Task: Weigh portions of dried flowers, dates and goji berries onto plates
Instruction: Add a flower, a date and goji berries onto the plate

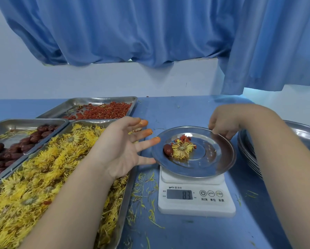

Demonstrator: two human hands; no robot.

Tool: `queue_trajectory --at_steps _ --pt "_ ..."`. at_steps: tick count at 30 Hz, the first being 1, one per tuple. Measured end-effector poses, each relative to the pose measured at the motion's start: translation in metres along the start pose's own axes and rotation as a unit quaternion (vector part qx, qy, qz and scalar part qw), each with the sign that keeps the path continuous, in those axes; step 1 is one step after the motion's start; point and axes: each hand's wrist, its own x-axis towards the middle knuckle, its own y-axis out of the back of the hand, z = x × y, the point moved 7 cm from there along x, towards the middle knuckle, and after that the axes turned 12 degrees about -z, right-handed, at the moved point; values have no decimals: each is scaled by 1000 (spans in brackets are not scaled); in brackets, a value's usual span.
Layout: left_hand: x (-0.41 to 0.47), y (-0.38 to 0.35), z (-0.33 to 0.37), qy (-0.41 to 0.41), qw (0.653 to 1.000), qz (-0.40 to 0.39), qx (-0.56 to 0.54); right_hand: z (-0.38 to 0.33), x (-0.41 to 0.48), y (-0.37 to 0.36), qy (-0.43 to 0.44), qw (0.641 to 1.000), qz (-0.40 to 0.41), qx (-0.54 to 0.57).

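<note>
A steel plate sits on a white digital scale whose display reads 83. On the plate lie a yellow dried flower, one dark red date and a few goji berries. My right hand pinches the plate's far right rim with curled fingers. My left hand hovers open just left of the plate, palm up, fingers spread, fingertips stained orange. To the left stand a tray of dried flowers, a tray of dates and a tray of goji berries.
A stack of steel plates stands at the right, with a larger steel tray or basin behind it. Loose yellow petals are scattered on the blue table around the scale. Blue curtains hang against the wall behind.
</note>
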Motion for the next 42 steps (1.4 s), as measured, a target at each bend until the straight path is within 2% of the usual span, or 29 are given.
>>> queue_trajectory --at_steps 3,6,10,14,18,22,28,31,36,40,42 --pt "-1 1 10 -27 999 -4 -20 1 4 3 13 1000 12 -23" --pt "0 7 30 -60 998 12 -10 0 12 4 84 990 20 109" --pt "3 18 60 -119 992 35 4 -8 19 1 157 929 28 334" --pt "4 36 76 -149 988 45 -12 -25 24 -13 200 873 -15 444" --pt "3 54 82 -151 987 42 -43 -29 34 -26 194 825 -23 531" --pt "3 68 91 -149 986 38 -66 -24 39 -19 178 772 36 609" --pt "9 69 84 -126 985 12 -119 -31 79 -9 125 715 89 683" --pt "11 70 80 -114 983 2 -141 -39 109 -6 88 703 100 698" --pt "10 76 81 -115 978 5 -173 -52 152 -5 54 703 104 701" --pt "8 77 82 -112 976 8 -185 -67 176 -7 45 718 85 689" --pt "8 77 82 -111 976 8 -189 -75 186 -6 43 708 93 698"
